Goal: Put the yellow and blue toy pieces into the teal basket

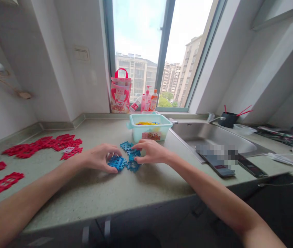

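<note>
My left hand (97,157) curls its thumb and fingers around a small stack of blue openwork plastic building pieces (117,163) on the countertop (89,196). Just right of it, more flat blue pieces (133,166) lie in a short curved row. My right hand (153,151) reaches over that row, with thumb and fingertips closed about a blue piece (135,153) at its right side. Behind the hands stands a pale turquoise plastic basket (137,132) with yellow and blue pieces inside. Red building pieces (40,146) are spread on the left, with one white piece (69,149) among them.
To the right is a steel sink (187,132) with a faucet (216,119). Two phone-like dark devices (217,165) lie at its front edge, partly blurred out. Pink bottles (146,101) and a pink bag (120,94) stand by the window. A white cable (291,158) trails at far right.
</note>
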`<state>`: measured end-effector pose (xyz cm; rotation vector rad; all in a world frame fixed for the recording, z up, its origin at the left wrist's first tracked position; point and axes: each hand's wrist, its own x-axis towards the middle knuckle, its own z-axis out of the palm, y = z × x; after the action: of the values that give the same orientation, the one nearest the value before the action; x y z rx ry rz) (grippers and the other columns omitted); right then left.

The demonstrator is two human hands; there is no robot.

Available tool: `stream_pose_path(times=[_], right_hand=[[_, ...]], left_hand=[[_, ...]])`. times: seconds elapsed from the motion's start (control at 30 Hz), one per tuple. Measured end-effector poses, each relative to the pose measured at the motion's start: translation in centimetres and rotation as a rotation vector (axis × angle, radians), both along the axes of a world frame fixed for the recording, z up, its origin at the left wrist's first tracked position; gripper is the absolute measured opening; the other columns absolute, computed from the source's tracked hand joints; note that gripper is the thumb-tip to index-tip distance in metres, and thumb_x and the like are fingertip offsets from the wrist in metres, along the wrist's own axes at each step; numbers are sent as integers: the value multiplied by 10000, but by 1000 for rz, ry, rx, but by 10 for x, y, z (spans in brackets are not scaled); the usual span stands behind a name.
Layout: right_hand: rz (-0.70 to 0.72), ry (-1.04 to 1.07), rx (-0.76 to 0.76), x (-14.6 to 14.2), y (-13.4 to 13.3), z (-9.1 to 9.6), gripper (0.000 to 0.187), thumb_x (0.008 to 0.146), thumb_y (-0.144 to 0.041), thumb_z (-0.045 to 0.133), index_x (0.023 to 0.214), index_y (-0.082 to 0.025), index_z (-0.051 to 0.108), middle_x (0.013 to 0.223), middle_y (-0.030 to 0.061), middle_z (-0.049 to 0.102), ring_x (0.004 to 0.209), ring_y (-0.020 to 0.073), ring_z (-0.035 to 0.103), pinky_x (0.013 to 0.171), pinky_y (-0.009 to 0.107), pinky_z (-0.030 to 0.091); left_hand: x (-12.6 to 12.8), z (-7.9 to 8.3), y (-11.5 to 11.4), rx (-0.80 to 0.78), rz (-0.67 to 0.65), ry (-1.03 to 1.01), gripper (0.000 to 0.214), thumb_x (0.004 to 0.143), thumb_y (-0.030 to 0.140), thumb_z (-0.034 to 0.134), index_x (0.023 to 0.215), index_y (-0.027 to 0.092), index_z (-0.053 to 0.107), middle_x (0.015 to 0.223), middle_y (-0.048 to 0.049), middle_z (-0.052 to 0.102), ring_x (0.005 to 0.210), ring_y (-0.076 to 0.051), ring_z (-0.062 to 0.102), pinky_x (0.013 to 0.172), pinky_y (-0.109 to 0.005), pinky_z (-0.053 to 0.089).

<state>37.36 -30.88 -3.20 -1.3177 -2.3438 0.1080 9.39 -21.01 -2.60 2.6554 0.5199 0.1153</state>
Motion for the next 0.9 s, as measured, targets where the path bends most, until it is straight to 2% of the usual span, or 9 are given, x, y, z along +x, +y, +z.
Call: stream_pose_path(times=[0.2,0.27,0.33,0.43,0.57,0.63,0.7,0.77,0.9], right_hand=[[85,-123,-42,-23,-18,-2,471,838,-550,822,1197,-247,791,996,48,710,872,217,679,810,308,507],[86,-111,-39,-24,-19,-2,553,832,-634,815,1229,-251,781,1031,60,717,911,232,691,832,317,515],[80,-100,-40,-22,-18,-3,624,807,-689,820,1248,-249,781,1054,72,726,937,244,702,846,322,520],[80,-89,-47,-19,-15,-4,583,819,-620,846,1264,-249,783,1090,78,737,944,239,712,863,318,525],[91,-68,-65,-21,-12,-10,468,831,-442,852,1255,-253,789,1044,58,753,889,221,713,856,308,529],[101,-61,-55,-20,-12,-11,457,809,-384,848,1243,-256,792,1023,54,758,886,227,715,854,312,536],[110,-36,6,-14,-9,-7,464,802,-357,839,1253,-261,786,1059,64,760,929,240,717,886,329,543],[66,37,130,1,-2,4,462,830,-347,814,1282,-260,772,1131,80,756,974,248,714,920,349,550],[-224,196,416,49,27,32,459,899,-384,755,1330,-227,745,1227,111,739,1018,271,715,921,396,579]], left_hand=[[-4,-2,6,69,80,-24,411,723,485,764,996,180,731,908,-25,674,804,-175,584,716,-266,456],[-5,-2,8,83,83,-17,448,738,500,766,1056,187,730,943,-27,681,815,-181,594,729,-269,461],[-4,-4,8,102,41,-19,561,758,540,784,1211,216,713,1083,-38,690,914,-204,632,815,-277,478],[0,-7,7,149,-31,-32,608,826,594,764,1325,261,671,1275,-56,652,1084,-241,653,958,-292,465],[5,-12,5,245,1,3,520,932,591,647,1263,190,651,1177,-92,671,1010,-258,666,908,-321,480],[5,-15,7,261,13,10,526,957,590,613,1278,173,625,1180,-109,668,1038,-271,660,926,-332,481],[3,-17,9,251,59,-49,551,979,618,583,1297,169,604,1205,-119,659,1072,-274,652,957,-340,480],[3,-20,11,240,130,-151,584,998,650,547,1323,167,589,1235,-128,646,1088,-273,648,986,-355,482],[16,-18,20,274,171,-257,599,1025,651,506,1381,178,589,1276,-133,627,1090,-271,659,1017,-380,498]])
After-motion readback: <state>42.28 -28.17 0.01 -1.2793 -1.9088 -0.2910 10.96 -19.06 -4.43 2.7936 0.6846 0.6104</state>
